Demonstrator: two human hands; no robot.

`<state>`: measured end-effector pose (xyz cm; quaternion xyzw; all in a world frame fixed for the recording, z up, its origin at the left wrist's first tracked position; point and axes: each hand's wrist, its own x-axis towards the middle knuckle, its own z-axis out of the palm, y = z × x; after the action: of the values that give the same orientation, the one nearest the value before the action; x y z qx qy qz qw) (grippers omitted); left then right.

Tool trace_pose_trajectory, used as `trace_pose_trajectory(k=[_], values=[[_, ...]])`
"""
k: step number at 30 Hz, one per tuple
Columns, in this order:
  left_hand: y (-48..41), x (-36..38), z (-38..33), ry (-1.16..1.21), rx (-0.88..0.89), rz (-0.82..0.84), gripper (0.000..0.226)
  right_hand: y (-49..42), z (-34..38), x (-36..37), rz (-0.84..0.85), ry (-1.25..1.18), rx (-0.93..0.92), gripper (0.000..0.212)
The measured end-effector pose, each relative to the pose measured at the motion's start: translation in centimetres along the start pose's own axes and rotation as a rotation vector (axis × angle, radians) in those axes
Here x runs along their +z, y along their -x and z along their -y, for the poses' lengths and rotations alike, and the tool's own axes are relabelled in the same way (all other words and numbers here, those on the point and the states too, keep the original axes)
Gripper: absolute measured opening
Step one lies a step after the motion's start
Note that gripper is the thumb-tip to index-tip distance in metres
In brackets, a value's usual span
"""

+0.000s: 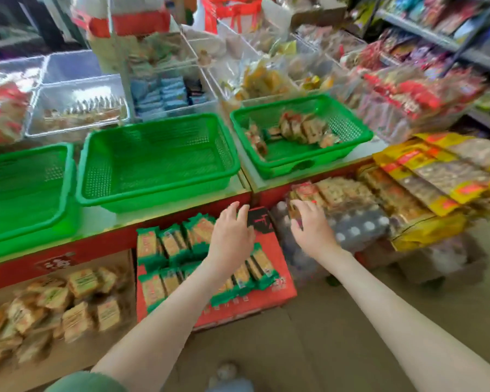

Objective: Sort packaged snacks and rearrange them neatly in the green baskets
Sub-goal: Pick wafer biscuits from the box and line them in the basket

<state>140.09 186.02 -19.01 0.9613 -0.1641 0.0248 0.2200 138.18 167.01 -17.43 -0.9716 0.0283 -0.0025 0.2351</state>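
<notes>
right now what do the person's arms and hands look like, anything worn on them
The left arm and right arm are bare down to the left hand and right hand. No gloves, watch or bracelet show, and the picture is too blurred to tell rings. A grey-green sleeve covers the top of the left arm.

Left basket: left end of the counter.
Middle basket: just right of it, at the front edge.
Right basket: right end, holding snack packs.
Bins: behind the baskets.
Carton: below the front edge.
</notes>
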Motion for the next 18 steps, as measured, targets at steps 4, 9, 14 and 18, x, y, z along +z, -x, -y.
trace_pose_trajectory(k=[4,9,14,18], values=[[-6.5,1.6,-2.7,-0.027,-0.007,-0.019,0.051,-4.4,-5.1,-2.7,-0.018,0.005,0.007,0.047],[-17.1,4.7,-3.4,-0.077,-0.012,-0.051,0.05,-12.6,-10.7,-4.4,-0.042,0.044,-0.045,0.047],[-28.5,8.2,-3.2,-0.129,-0.042,-0.027,0.05,-22.4,-16.0,-5.2,0.02,0.071,-0.115,0.049],[-36.1,11.1,-2.7,-0.301,-0.034,0.143,0.061,-29.6,-19.6,-5.0,0.087,0.081,-0.134,0.051]])
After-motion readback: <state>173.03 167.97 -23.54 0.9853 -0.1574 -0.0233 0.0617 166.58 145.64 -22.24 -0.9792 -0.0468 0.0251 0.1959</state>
